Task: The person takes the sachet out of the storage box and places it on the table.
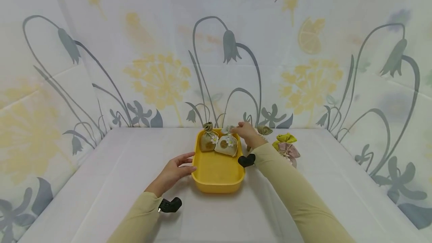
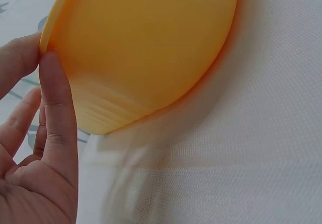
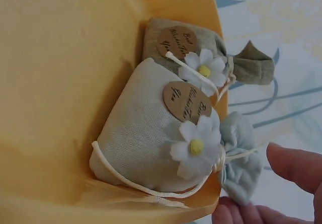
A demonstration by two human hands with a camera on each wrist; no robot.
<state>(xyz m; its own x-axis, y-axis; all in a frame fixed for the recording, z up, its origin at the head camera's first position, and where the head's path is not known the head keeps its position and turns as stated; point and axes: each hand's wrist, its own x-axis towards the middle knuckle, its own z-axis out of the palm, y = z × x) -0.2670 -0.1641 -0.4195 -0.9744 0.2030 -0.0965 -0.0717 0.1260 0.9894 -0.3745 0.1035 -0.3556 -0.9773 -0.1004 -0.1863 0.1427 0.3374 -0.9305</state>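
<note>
My left hand (image 1: pixel 172 171) is at the left side of a yellow tray (image 1: pixel 217 187), its thumb (image 2: pixel 56 103) and fingertips touching the rim. A pale green drawstring sachet (image 3: pixel 146 123) with a white flower and a round brown label leans inside the tray's far end. My right hand (image 1: pixel 248 133) is over the far right rim beside this sachet's gathered top. Its thumb (image 3: pixel 294 163) stands apart from the cloth, while other fingers lie by the gathered top. An olive-brown sachet (image 3: pixel 161 35) leans alongside in the tray, also bearing a flower and label.
To the right of the tray, partly behind my right arm, lie more sachets: a green-topped one (image 1: pixel 264 130), a yellow-green one (image 1: pixel 286 138) and a pink one (image 1: pixel 289 151). White cloth (image 1: pixel 135 153) covers the table, with a flower-printed curtain (image 1: pixel 162 48) behind.
</note>
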